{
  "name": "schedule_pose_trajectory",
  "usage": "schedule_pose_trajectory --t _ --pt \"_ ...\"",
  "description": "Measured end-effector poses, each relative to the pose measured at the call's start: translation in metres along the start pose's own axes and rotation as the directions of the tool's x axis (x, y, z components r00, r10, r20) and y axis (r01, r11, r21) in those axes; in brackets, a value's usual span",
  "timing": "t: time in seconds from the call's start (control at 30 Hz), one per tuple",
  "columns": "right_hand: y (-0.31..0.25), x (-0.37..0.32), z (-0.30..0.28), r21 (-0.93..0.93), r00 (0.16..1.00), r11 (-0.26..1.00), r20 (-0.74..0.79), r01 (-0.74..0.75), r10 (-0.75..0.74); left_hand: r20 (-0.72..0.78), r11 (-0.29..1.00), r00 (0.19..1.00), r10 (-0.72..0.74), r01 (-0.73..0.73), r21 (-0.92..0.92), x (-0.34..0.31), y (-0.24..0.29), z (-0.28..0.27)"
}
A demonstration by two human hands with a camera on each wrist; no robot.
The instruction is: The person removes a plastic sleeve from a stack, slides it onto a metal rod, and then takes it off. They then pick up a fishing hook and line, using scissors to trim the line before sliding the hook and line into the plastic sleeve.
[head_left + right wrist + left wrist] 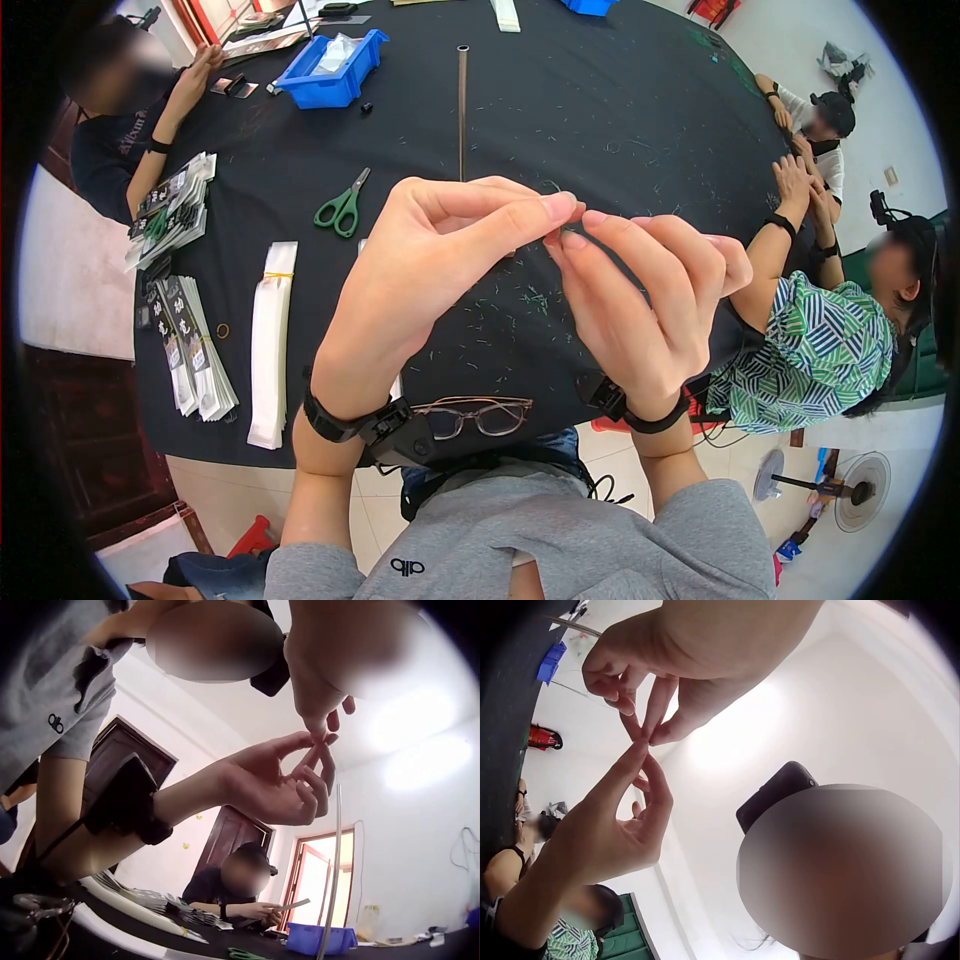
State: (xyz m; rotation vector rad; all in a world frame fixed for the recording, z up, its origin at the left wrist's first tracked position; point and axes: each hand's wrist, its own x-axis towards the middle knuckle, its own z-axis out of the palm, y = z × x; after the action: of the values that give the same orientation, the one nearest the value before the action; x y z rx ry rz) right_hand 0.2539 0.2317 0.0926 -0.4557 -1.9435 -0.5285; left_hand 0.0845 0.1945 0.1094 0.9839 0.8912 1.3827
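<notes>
Thumb and fingertips of my left hand [415,255] meet those of my right hand [645,290] over the black-covered table [600,130]. Both hands pinch at this one spot, held up above the tabletop. Whatever lies between the fingertips is tiny and mostly hidden, so I cannot tell its kind. The left wrist view shows the right hand [619,817] reaching up to the left fingertips. From the right wrist, the left hand [274,780] has its other fingers loosely bent. Just beyond the hands a thin metal rod [462,110] stands upright.
Green-handled scissors [342,212], a banded bundle of white strips [270,350] and printed packets [190,340] lie at left. A blue bin [325,95] stands farther back. Eyeglasses [480,418] rest at the near edge. Fine green scraps [535,300] dot the cloth. Other people sit around the table.
</notes>
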Motion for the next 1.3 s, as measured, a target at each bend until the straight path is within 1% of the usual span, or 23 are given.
schedule_pose_trajectory --t 0.1,0.17,0.33,0.4,0.47,0.6,0.63,0.7,0.73,0.77,0.8,0.83,0.87,0.93,0.97,1.0,1.03,1.07,1.13,1.27,1.3 --pt "-0.003 0.001 -0.006 -0.003 0.999 1.000 0.034 0.001 -0.001 -0.025 0.999 0.999 0.031 -0.032 -0.025 0.000 -0.002 0.002" --pt "-0.007 0.005 -0.013 -0.039 0.992 0.999 0.122 -0.033 0.037 -0.028 0.999 0.999 0.028 -0.028 -0.018 0.001 -0.002 0.001" --pt "-0.007 0.004 -0.011 -0.030 0.992 0.999 0.123 -0.010 0.013 -0.039 1.000 0.999 0.003 -0.004 -0.015 0.001 -0.003 -0.001" --pt "-0.008 0.004 -0.013 -0.026 0.992 1.000 0.129 -0.002 0.005 -0.011 0.999 0.999 0.035 -0.035 -0.005 0.001 -0.004 -0.002" --pt "-0.009 0.005 -0.014 -0.037 0.988 0.998 0.150 -0.041 0.046 -0.016 0.999 0.999 0.045 -0.045 0.012 0.000 -0.004 0.000" --pt "-0.007 0.004 -0.012 -0.011 0.991 0.999 0.125 -0.040 0.041 -0.013 0.997 0.999 0.048 -0.047 0.057 -0.001 -0.002 0.003" --pt "-0.005 0.004 -0.012 0.039 0.990 0.996 0.120 -0.075 0.069 -0.013 0.997 0.999 0.048 -0.047 0.057 -0.001 -0.002 0.002" --pt "0.001 0.003 -0.012 0.124 0.989 0.985 0.105 -0.119 0.106 -0.041 0.972 0.995 0.090 -0.079 0.222 -0.001 -0.003 0.000" --pt "0.004 0.003 -0.012 0.125 0.989 0.985 0.106 -0.119 0.106 -0.043 0.972 0.995 0.090 -0.078 0.221 -0.001 0.000 -0.002" --pt "0.006 0.003 -0.012 0.225 0.985 0.961 0.104 -0.161 0.140 -0.124 0.883 0.986 0.112 -0.041 0.468 -0.003 0.006 -0.005" --pt "0.008 0.003 -0.012 0.321 0.979 0.926 0.106 -0.201 0.176 -0.195 0.735 0.969 0.152 0.021 0.678 -0.005 0.012 -0.008" --pt "0.012 0.002 -0.011 0.390 0.983 0.903 0.094 -0.182 0.157 -0.210 0.703 0.954 0.214 -0.001 0.712 -0.007 0.019 -0.009" --pt "0.013 0.002 -0.012 0.393 0.982 0.901 0.100 -0.186 0.159 -0.159 0.695 0.947 0.281 -0.086 0.714 -0.006 0.019 -0.016" --pt "0.015 0.002 -0.013 0.508 0.977 0.838 0.170 -0.198 0.128 0.053 0.732 0.944 0.326 -0.287 0.618 -0.002 0.014 -0.023" --pt "0.015 0.002 -0.012 0.510 0.976 0.836 0.173 -0.201 0.129 0.048 0.734 0.945 0.323 -0.282 0.617 -0.002 0.012 -0.024" --pt "0.015 0.002 -0.012 0.543 0.973 0.812 0.192 -0.217 0.131 0.208 0.740 0.933 0.292 -0.359 0.569 -0.001 0.010 -0.024" --pt "0.016 0.001 -0.011 0.573 0.969 0.786 0.210 -0.232 0.133 0.364 0.748 0.893 0.263 -0.427 0.508 -0.001 0.009 -0.024" --pt "0.017 0.001 -0.011 0.573 0.968 0.786 0.213 -0.234 0.133 0.421 0.770 0.892 0.163 -0.382 0.511 -0.002 0.012 -0.022" --pt "0.020 0.002 -0.012 0.622 0.971 0.751 0.214 -0.221 0.108 0.371 0.875 0.927 0.064 -0.230 0.426 -0.005 0.012 -0.016" --pt "0.020 0.004 -0.015 0.617 0.966 0.754 0.239 -0.228 0.097 0.385 0.862 0.919 0.090 -0.265 0.433 -0.003 0.010 -0.018" --pt "0.020 0.004 -0.015 0.616 0.966 0.755 0.243 -0.224 0.089 0.385 0.845 0.919 0.083 -0.270 0.461 -0.002 0.010 -0.018"
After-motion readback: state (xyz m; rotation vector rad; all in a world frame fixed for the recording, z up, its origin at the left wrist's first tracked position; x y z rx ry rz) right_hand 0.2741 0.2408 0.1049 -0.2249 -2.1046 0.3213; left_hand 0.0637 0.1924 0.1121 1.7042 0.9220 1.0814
